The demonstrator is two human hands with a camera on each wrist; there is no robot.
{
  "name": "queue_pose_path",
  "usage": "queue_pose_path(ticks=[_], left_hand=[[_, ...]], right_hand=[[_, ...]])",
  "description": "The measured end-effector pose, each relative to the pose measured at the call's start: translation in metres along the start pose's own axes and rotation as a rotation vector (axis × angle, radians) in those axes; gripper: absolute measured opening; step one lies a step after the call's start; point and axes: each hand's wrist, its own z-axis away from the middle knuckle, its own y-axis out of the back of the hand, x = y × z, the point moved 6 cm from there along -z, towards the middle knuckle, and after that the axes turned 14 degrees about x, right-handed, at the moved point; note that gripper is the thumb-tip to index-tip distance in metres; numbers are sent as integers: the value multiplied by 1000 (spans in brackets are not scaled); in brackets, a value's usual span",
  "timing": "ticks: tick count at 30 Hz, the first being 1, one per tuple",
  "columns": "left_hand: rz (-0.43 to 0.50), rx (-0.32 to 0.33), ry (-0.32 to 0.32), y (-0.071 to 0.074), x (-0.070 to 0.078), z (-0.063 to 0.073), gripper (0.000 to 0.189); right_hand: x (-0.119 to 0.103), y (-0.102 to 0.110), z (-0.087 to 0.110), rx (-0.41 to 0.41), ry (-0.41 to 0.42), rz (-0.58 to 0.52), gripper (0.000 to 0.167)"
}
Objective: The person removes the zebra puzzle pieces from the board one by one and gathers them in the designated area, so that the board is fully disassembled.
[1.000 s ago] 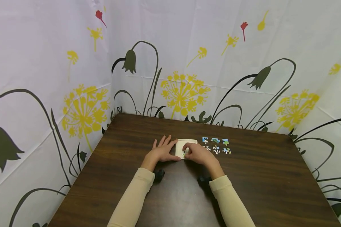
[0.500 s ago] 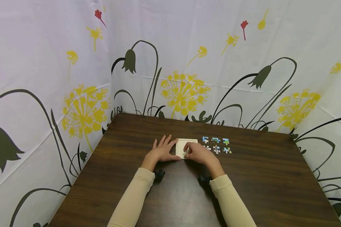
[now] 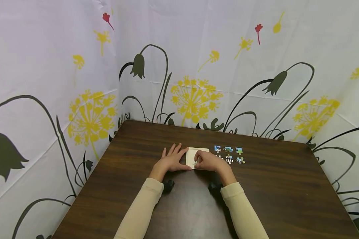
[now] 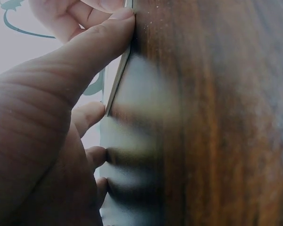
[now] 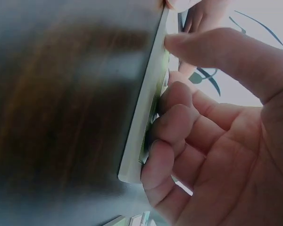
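Observation:
A small cream puzzle tray (image 3: pixel 191 153) lies flat on the table, between both hands. My left hand (image 3: pixel 170 162) steadies its left side, thumb at the near corner and index finger at the far one, the other fingers spread on the table. In the left wrist view, the thumb (image 4: pixel 118 30) rests along the tray's edge. My right hand (image 3: pixel 210 161) reaches over the tray from the right, thumb and curled fingers around a small puzzle piece (image 3: pixel 194 163) near its left front. The fingers hide much of that piece. In the right wrist view, green print shows just inside the tray's rim (image 5: pixel 137 146).
To the right of the tray lie several loose puzzle pieces in two rows, among them a blue and green piece (image 3: pixel 238 151) and a yellow-cornered piece (image 3: pixel 240 160). The brown wooden table (image 3: pixel 287 186) ends at a flowered curtain (image 3: pixel 191 43) behind.
Both hands stay almost in place; the right fingers shift only slightly over the piece. The whole head view has moved a little. The tray and the loose pieces keep their layout.

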Motion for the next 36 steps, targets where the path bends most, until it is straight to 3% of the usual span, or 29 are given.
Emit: queue_pose_path(ticks=[10,18,28,36], left_hand=[[24,2,3,2,4,4,108],[40,-3,8,9,10,9,104],[-16,-15,14,2,4,3,106],[21,-16,8,7,10,8,104]], right_hand=[[-3,1,-3,-48,-31,6,28],[-1,2,-2,-66,-27,-59,35],[-1,6,0,-49,15,-125,30],[5,4,-1,-49,35,-142,24]])
